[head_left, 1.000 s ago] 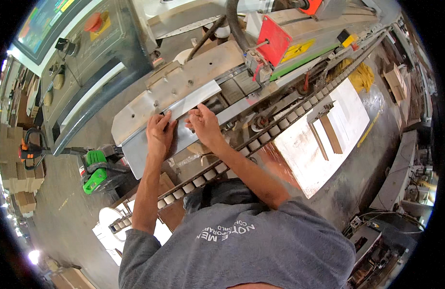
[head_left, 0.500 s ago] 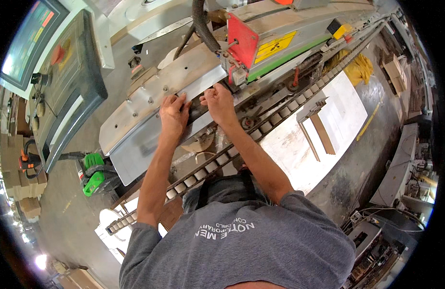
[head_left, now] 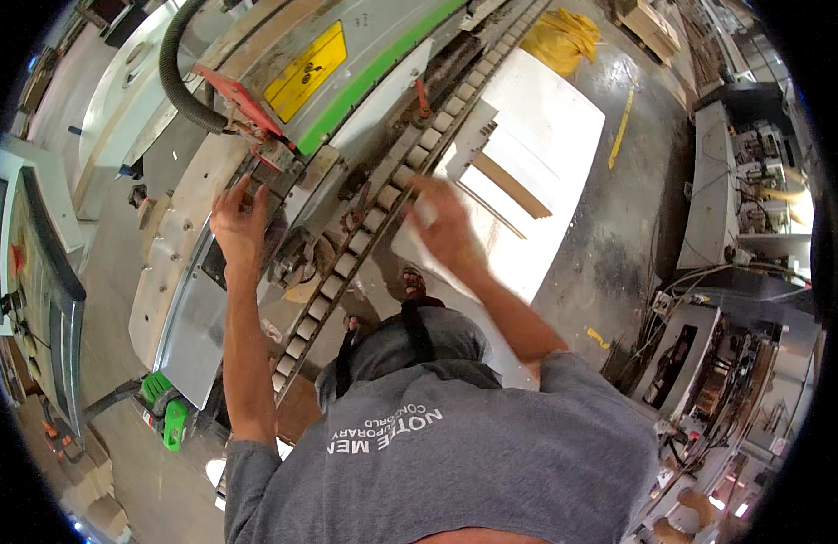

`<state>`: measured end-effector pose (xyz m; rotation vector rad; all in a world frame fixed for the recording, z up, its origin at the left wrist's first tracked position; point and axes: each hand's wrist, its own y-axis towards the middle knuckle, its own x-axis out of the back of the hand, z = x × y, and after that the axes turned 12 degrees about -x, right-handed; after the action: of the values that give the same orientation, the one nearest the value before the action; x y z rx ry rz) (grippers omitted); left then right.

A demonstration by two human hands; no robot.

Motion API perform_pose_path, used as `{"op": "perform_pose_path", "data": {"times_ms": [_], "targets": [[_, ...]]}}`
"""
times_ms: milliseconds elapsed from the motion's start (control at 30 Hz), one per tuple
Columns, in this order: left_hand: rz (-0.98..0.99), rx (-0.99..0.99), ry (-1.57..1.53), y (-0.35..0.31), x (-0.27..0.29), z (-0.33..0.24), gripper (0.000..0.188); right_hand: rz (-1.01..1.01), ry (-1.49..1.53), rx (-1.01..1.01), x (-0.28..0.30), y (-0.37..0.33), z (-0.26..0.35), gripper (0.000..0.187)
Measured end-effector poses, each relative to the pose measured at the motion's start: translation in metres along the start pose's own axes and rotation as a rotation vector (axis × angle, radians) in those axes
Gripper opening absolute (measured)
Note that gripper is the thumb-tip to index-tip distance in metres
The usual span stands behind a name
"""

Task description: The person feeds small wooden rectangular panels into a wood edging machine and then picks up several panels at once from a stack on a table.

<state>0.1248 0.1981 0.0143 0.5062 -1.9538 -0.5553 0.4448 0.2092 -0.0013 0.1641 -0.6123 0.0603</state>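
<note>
Left hand (head_left: 238,227), half curled with a narrow gap between thumb and fingers, is near a grey metal plate (head_left: 192,343); the plate lies below-left of it, long axis slanting up rightward; right of that hand, a roller track (head_left: 358,242) slants similarly; beyond it, the right hand (head_left: 444,227) is blurred, I cannot tell its grip; right of it, a brown strip (head_left: 511,188) points down-right.

The grey machine cover (head_left: 374,36) bears a yellow label (head_left: 306,72) and green stripe (head_left: 383,72); the rollers (head_left: 375,219) are off-white.
</note>
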Motion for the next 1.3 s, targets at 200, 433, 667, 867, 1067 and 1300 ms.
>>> {"op": "perform_pose_path", "data": {"times_ms": [200,433,667,867,1067,1300], "targets": [[0.025,0.13,-0.015,-0.054,0.03,-0.013,0.024,-0.171,-0.794,-0.173,0.077,0.056,-0.122,0.048],[-0.041,0.124,-0.067,-0.086,0.041,-0.04,0.019,-0.172,-0.849,-0.027,0.101,0.039,-0.167,0.05],[0.023,0.08,-0.232,-0.088,0.079,-0.093,0.04,-0.002,-0.133,-0.266,0.112,0.014,0.006,0.028],[0.179,-0.118,-0.263,-0.093,0.098,-0.12,0.066,0.319,0.709,-0.514,-0.042,-0.043,0.104,0.031],[0.026,0.169,-0.129,-0.142,0.133,0.0,0.06,0.857,1.055,-0.444,-0.15,-0.057,0.149,0.036],[-0.14,0.011,0.101,-0.152,0.146,0.077,0.043,0.9,0.96,-0.44,-0.232,-0.084,0.166,0.067]]}}
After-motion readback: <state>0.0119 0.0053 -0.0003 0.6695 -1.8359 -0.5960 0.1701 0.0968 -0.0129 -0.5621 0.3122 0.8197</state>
